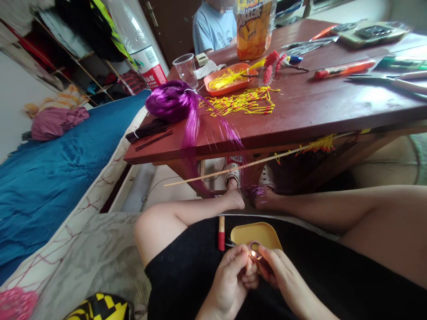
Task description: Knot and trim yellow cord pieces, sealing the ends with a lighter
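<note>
My two hands meet low in the middle, above the black cloth on my lap. My left hand (231,273) is closed in a pinch; whatever lies between its fingertips is too small to make out. My right hand (282,271) is closed around what looks like a lit lighter (254,254), its body mostly hidden and a bright flame at the left fingertips. A metal ring and a pointed blade tip (230,243), apparently small scissors, show beside the fingers. Just behind lies a yellow tray (256,232), partly covered by the hands. A red and wooden stick-like handle (221,233) rests left of it.
The red-brown table (300,104) ahead holds a purple fibre bundle (171,101), yellow knotted strands (242,102), an orange tray (230,91), bottles, a plastic cup (186,70) and pliers (390,80). A thin stick (207,177) juts below its edge. Another person (213,29) sits opposite.
</note>
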`<state>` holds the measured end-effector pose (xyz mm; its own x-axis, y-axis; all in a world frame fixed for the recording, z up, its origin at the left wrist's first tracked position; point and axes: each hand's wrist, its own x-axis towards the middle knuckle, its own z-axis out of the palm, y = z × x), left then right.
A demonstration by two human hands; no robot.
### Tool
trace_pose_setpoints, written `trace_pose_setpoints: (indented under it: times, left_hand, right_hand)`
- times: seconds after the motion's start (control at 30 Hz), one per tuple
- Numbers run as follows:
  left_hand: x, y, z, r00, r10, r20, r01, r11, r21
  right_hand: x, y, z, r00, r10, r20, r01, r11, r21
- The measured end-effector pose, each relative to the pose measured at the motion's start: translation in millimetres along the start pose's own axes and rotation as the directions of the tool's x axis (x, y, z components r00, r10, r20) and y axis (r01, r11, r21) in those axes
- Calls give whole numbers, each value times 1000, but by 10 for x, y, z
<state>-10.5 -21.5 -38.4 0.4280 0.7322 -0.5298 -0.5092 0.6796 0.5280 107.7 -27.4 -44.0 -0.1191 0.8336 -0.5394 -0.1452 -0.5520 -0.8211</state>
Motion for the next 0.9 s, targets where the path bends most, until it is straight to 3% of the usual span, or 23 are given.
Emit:
trace_pose_setpoints:
  times: [0.53,0.9]
  left_hand:
    - [10,-2,-20,999,17,32,-17,1000,12]
    - [27,-6,-30,998,35,49,-35,999,11]
  right_hand:
    - [-66,-117,44,998,36,-51,-33,998,61]
    - [-31,66,32,983,60,-174,-49,997,66]
